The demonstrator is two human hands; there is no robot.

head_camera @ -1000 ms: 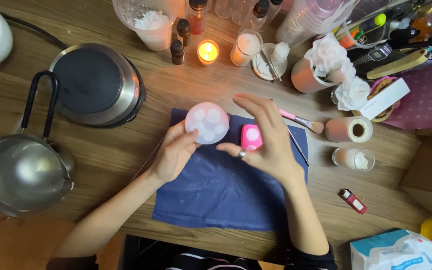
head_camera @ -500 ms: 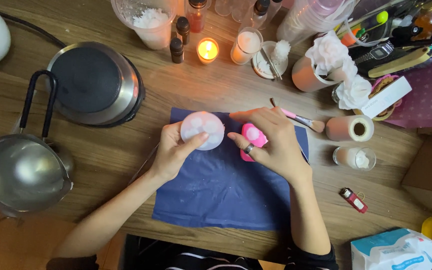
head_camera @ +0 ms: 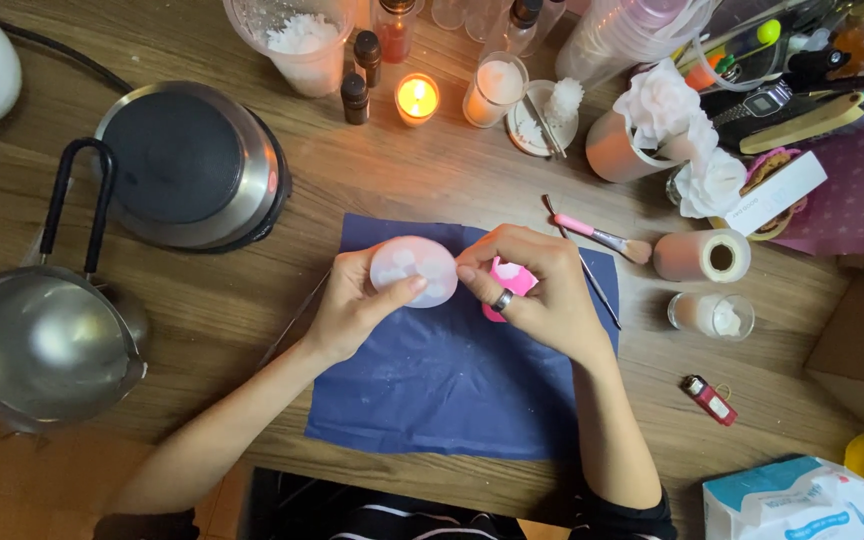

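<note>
While both hands meet at the centre of the frame over the blue cloth [head_camera: 432,390], I see the left hand [head_camera: 352,305] clamped on a pale pink wax disc [head_camera: 413,270], thumb across its face. The right hand [head_camera: 542,295] pinches the disc's right edge, with a bright pink mold [head_camera: 512,282] tucked beneath its fingers. I judge the disc brittle: uneven pressure could crack it, and the lit candle [head_camera: 417,98] at upper centre could soften stray wax.
</note>
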